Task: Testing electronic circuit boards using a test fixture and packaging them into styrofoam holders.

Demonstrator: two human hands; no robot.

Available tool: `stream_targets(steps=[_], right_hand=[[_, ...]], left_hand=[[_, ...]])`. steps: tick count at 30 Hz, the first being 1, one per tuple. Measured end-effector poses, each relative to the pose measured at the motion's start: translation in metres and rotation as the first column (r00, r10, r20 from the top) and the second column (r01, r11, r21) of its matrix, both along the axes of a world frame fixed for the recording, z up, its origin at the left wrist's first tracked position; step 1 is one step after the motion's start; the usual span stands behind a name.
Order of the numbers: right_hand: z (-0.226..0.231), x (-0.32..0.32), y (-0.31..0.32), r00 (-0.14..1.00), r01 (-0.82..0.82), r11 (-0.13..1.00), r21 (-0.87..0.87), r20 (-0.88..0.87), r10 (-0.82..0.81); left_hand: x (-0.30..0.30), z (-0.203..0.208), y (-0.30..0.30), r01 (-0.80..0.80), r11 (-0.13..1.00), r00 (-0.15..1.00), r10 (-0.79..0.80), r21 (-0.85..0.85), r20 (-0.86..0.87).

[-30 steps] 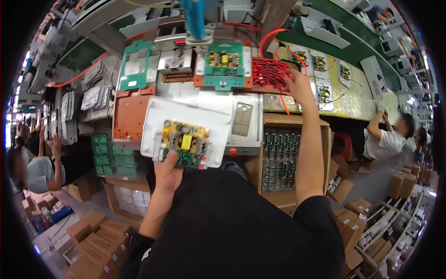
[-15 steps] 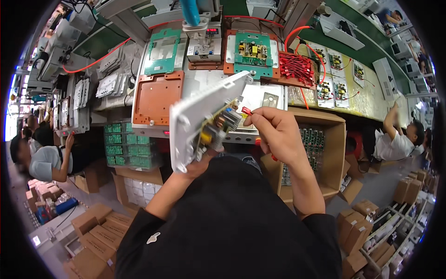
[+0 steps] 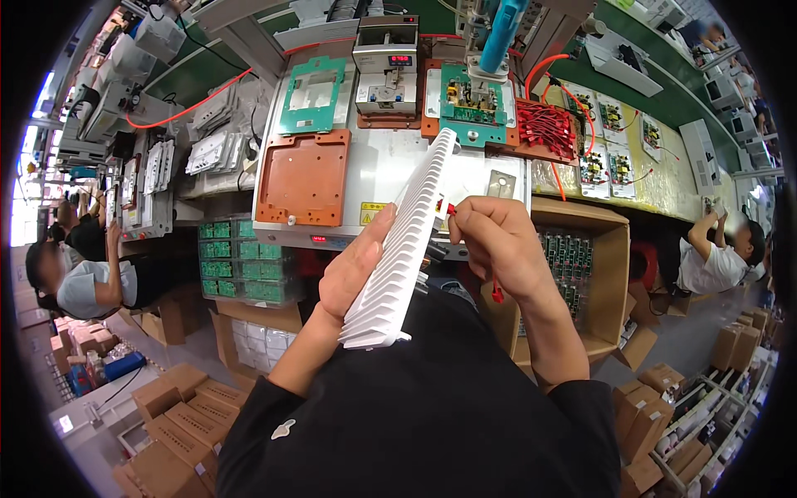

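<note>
Left hand [image 3: 355, 267]: fingers clamped on one white ribbed panel [image 3: 404, 253], tilted up on edge, between lap and table [image 3: 378, 170]; far-side fingers hidden. Right hand [image 3: 502, 241]: thumb and finger pinched together on one red cable [image 3: 497, 294], upper end beside panel, lower end dangling. Table carries two green frames [image 3: 309, 121]; five circuit boards [image 3: 621, 166] farther right.

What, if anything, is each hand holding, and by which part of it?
The left hand holds the white finned plate by its finned side. The right hand pinches a red lead near one end, a red connector hanging below.
</note>
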State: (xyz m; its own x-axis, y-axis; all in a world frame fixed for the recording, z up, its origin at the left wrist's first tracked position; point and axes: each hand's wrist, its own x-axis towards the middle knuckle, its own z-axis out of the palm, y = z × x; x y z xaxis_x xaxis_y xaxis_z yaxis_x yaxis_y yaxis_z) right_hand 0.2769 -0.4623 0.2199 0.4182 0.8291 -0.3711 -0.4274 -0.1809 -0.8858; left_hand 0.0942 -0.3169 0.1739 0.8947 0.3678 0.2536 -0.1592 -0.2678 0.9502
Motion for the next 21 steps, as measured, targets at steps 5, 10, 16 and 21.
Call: stream_targets(steps=[5,10,16,21], right_hand=[[0.002,-0.005,0.005,0.962,0.017,0.999,-0.032,0.273,-0.008],[0.007,0.0,0.007,0.902,-0.076,0.993,-0.093,0.417,0.108],[-0.003,0.006,0.006,0.813,-0.172,0.984,-0.039,0.558,0.165],[-0.011,0.011,0.0,0.822,-0.176,0.978,-0.109,0.531,0.207]], left_hand=[[0.001,-0.026,0.013,-0.059,0.906,0.97,-0.047,0.419,0.239],[-0.01,-0.02,0.018,-0.019,0.948,0.996,-0.011,0.319,0.091],[-0.009,-0.02,0.027,-0.057,0.889,0.973,-0.051,0.454,0.224],[-0.006,-0.02,0.026,-0.062,0.883,0.984,-0.024,0.466,0.176]])
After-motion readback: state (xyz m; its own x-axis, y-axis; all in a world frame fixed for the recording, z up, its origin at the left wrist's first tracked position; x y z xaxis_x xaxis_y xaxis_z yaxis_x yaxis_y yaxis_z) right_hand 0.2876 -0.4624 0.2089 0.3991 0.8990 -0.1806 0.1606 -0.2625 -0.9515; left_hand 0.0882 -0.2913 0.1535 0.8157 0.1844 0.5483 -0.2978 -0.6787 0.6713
